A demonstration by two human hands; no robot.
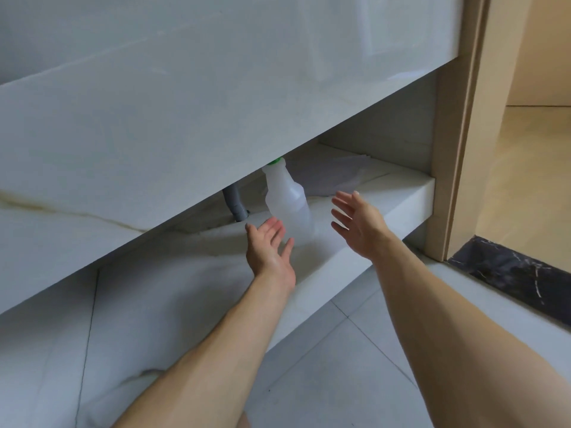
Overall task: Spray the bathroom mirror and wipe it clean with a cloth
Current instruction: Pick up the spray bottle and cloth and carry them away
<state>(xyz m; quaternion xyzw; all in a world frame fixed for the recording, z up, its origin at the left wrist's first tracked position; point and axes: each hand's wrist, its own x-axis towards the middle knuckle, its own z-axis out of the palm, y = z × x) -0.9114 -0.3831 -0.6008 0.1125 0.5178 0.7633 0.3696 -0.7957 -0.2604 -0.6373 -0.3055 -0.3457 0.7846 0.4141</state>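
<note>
A translucent white spray bottle (288, 200) with a green top stands upright on the lower marble shelf (386, 199) under the vanity counter; its head is hidden by the counter's front edge. Behind it to the right lies a pale folded cloth (332, 173). My left hand (270, 250) reaches in with straight fingers, just in front of and left of the bottle's base, not touching it. My right hand (358, 222) is spread open to the right of the bottle, a short gap away. The mirror is out of view.
The thick marble counter front (185, 118) overhangs the shelf and leaves a low opening. A grey drain pipe (235, 206) comes down behind the bottle on the left. A wooden door frame (457, 149) and a dark threshold (509, 273) stand to the right, tiled floor (340, 381) below.
</note>
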